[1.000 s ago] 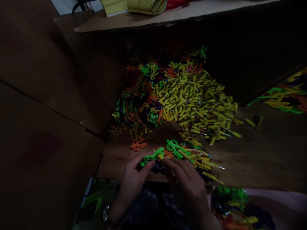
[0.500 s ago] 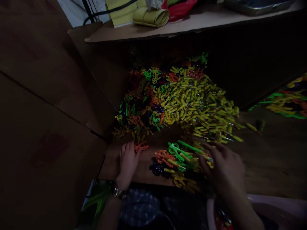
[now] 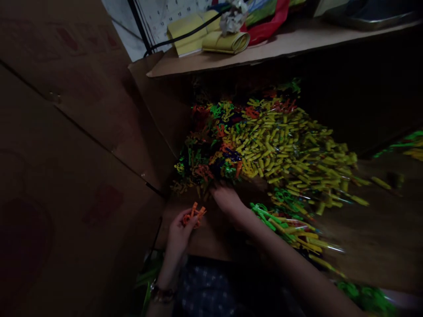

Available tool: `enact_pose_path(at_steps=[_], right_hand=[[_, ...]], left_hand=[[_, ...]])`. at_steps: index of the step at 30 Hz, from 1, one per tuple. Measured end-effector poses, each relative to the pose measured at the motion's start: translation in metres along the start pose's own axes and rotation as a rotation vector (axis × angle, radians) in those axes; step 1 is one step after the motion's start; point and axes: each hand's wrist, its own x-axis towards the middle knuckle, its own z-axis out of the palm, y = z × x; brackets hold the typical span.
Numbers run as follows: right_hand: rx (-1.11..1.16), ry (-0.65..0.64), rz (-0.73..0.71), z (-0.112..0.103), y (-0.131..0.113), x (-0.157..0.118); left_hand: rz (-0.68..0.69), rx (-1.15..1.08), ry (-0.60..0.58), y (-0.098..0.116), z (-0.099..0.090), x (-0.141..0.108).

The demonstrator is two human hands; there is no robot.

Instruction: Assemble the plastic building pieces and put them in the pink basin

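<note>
My left hand (image 3: 181, 229) pinches an orange plastic piece (image 3: 195, 214) with two short prongs pointing up, just above the brown table. Across to the left reaches my right hand (image 3: 225, 199), at the near edge of a heap of mixed orange, green, yellow and dark blue plastic pieces (image 3: 201, 169). Its fingers are lost in shadow there, so what they touch is unclear. Beneath and beyond my right forearm lies a loose bunch of green and yellow pieces (image 3: 291, 229) with clear, shiny parts.
Many short yellow tube-like pieces (image 3: 287, 149) are heaped right of the mixed pile. A cardboard shelf (image 3: 264, 55) overhangs the back, bearing a rolled yellow sheet (image 3: 226, 42) and a red item (image 3: 269, 26). Cardboard walls (image 3: 82, 88) close off the left. More green pieces (image 3: 366, 299) are at bottom right.
My right hand has left the bunch of pieces and crossed leftward to the mixed heap. My left hand has lifted the orange piece. The view has shifted, so the scene sits further right and lower.
</note>
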Motion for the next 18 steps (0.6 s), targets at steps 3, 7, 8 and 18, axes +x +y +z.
enact_pose_path(at_steps=[3, 7, 8, 18], right_hand=[[0.015, 0.003, 0.012, 0.0, 0.005, -0.005], [0.075, 0.001, 0.02, -0.013, 0.006, -0.02], [0.131, 0.016, 0.028, -0.019, 0.006, -0.027], [0.494, 0.46, -0.071, -0.027, -0.015, -0.082]], left_hand=[[-0.003, -0.051, -0.006, 0.013, 0.007, -0.004], [0.021, -0.034, 0.034, 0.015, 0.011, -0.004], [0.038, -0.016, 0.048, 0.014, 0.011, -0.004], [0.058, 0.05, -0.022, 0.022, 0.028, -0.02]])
